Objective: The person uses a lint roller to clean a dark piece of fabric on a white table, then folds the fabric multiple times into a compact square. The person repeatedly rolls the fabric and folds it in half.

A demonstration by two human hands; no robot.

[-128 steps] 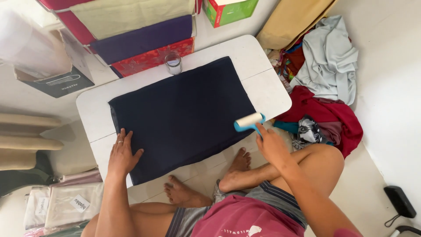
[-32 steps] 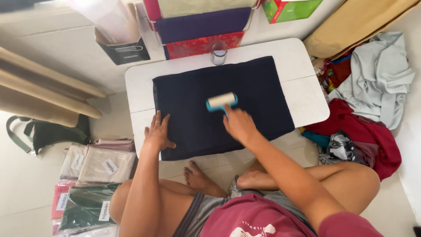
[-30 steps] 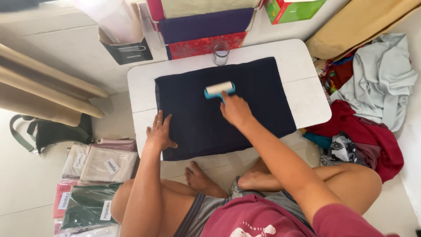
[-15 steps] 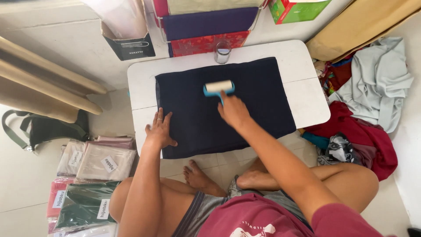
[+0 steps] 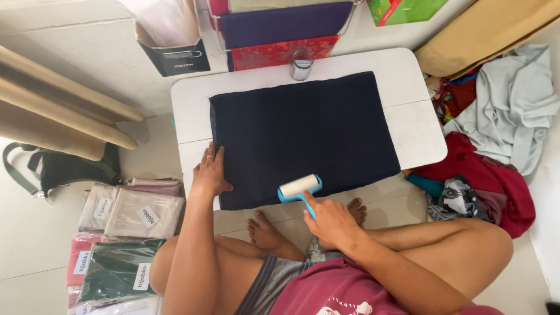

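- Currently right hand (image 5: 329, 220) closed around the blue handle of lint roller (image 5: 298, 186), at near edge of dark cloth (image 5: 303, 134).
- Left hand (image 5: 209, 173) flat, fingers spread, pinning the cloth's corner to tabletop (image 5: 192, 99).
- Cloth looks soft, light, prone to slide; roller light, rigid, best held by its handle.

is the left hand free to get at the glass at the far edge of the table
Probably yes, with a stretch. The left hand lies flat on the near left corner of the dark cloth, holding nothing. The glass stands beyond the cloth's far edge, with only flat cloth between them.
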